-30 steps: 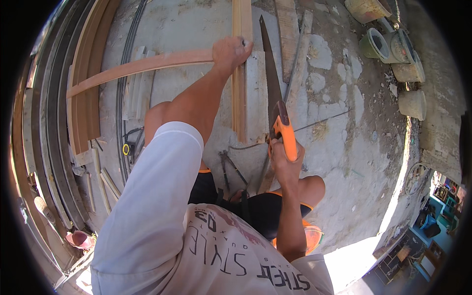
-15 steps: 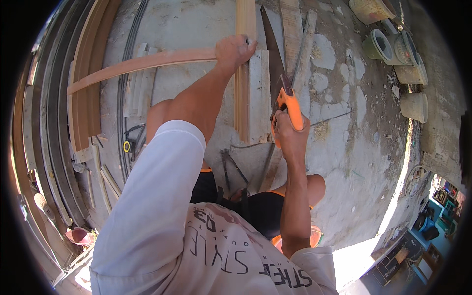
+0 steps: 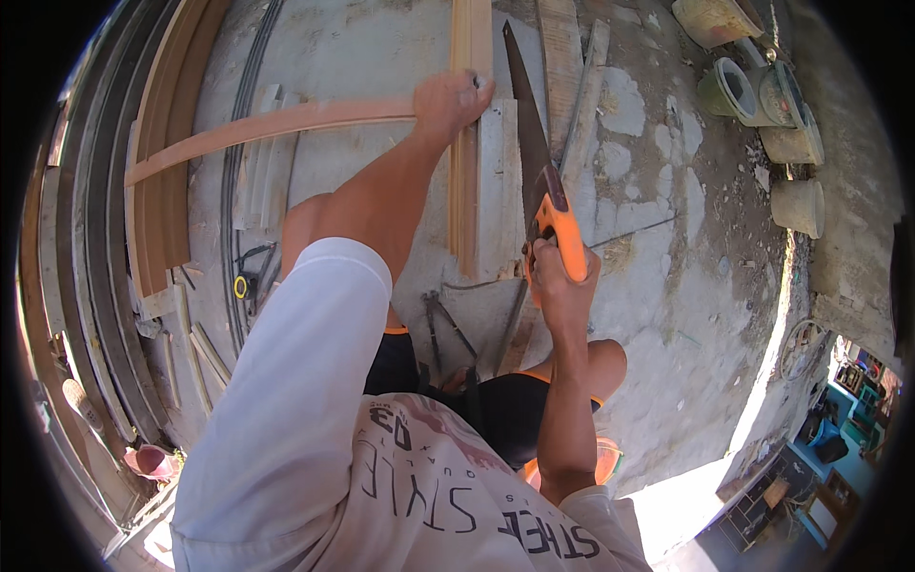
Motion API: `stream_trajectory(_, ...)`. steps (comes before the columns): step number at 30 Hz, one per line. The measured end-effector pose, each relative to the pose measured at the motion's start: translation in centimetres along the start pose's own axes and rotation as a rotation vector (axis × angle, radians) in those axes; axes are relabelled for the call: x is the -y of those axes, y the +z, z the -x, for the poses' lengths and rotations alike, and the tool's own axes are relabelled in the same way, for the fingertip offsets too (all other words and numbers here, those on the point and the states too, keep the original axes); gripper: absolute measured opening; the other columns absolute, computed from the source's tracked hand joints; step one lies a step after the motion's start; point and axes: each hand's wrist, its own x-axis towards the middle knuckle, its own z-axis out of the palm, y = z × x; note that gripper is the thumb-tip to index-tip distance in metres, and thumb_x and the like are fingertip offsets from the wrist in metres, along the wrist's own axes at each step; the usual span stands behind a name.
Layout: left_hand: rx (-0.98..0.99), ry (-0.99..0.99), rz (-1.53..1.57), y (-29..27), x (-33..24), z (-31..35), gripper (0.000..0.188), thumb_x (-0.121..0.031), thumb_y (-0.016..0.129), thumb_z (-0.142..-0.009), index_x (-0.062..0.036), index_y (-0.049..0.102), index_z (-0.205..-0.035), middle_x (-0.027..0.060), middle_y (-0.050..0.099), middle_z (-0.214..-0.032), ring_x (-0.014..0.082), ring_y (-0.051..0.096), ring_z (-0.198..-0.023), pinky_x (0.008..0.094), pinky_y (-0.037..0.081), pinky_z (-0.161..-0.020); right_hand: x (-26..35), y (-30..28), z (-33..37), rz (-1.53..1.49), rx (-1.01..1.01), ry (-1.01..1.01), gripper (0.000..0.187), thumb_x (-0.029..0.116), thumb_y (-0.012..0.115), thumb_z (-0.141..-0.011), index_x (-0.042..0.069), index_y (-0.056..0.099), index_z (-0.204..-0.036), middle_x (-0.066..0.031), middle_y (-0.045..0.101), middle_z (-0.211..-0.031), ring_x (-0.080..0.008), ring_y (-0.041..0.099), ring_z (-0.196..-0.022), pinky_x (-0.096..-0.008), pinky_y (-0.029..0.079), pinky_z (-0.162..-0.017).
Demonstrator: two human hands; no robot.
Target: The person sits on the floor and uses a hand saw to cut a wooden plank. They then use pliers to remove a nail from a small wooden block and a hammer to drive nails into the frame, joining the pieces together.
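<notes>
My left hand is closed round the right end of a reddish wooden strip, which lies crosswise from the planks at the left. Beneath that hand runs a long wooden board, pointing away from me. In my right hand is a handsaw, gripped by its orange handle with the blade pointing away. The blade stands just to the right of the held end, beside a pale, worn board. My left fingertips are partly hidden from view.
Long planks are stacked at the left, near dark bars. A yellow-ringed tape measure and pincers lie on the concrete floor. Several buckets line the right side. More boards lie beyond the saw.
The saw and my right hand have drawn back a little toward me. My left hand keeps its hold on the strip, almost unmoved.
</notes>
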Motion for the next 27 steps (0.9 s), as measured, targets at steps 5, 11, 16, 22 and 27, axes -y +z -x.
stream_trajectory(5,-0.034,0.011,0.017,0.0,0.7,-0.5,0.045,-0.046,0.058,-0.096,-0.0071,0.080,-0.094,0.0233,0.076,-0.087,0.0438,0.074,-0.083,0.0518,0.058,-0.076,-4.6,-2.1,9.4,0.009,-0.024,-0.019,0.015,0.003,0.064,-0.093,-0.007,0.069,-0.103,-0.0032,0.066,-0.085,-0.0096,0.061,-0.077,-0.0280,0.050,-0.071)
stream_trajectory(11,-0.044,0.046,0.010,-0.2,0.6,-0.8,0.043,-0.045,0.060,-0.094,-0.0064,0.080,-0.094,0.0246,0.075,-0.084,0.0450,0.073,-0.078,0.0521,0.058,-0.074,-4.7,-3.3,13.7,0.083,-0.050,0.009,0.027,0.001,0.063,-0.093,-0.008,0.069,-0.117,-0.0057,0.070,-0.091,-0.0096,0.065,-0.085,-0.0264,0.051,-0.079)
stream_trajectory(16,-0.019,0.007,-0.026,-0.5,0.1,-0.4,0.042,-0.043,0.060,-0.094,-0.0060,0.080,-0.094,0.0257,0.074,-0.085,0.0461,0.073,-0.078,0.0539,0.057,-0.073,1.2,1.1,-5.4,-0.147,-0.013,-0.028,0.021,0.014,0.065,-0.095,0.001,0.061,-0.078,0.0027,0.055,-0.067,-0.0066,0.050,-0.061,-0.0280,0.041,-0.056)
stream_trajectory(22,-0.022,-0.005,-0.013,0.2,0.3,-0.3,0.043,-0.044,0.060,-0.093,-0.0062,0.080,-0.095,0.0256,0.075,-0.086,0.0460,0.074,-0.082,0.0539,0.058,-0.076,-0.9,3.4,-4.9,-0.127,-0.140,-0.206,0.024,0.021,0.070,-0.099,-0.003,0.068,-0.102,0.0012,0.059,-0.076,-0.0069,0.050,-0.065,-0.0268,0.041,-0.059)
stream_trajectory(27,-0.053,0.005,-0.027,-0.1,-0.3,-0.2,0.042,-0.041,0.058,-0.094,-0.0048,0.080,-0.094,0.0275,0.074,-0.086,0.0475,0.074,-0.083,0.0548,0.058,-0.075,-1.7,4.3,-3.5,-0.190,-0.269,-0.393,0.031,0.026,0.067,-0.104,-0.004,0.067,-0.098,0.0003,0.056,-0.073,-0.0069,0.048,-0.068,-0.0286,0.041,-0.060)
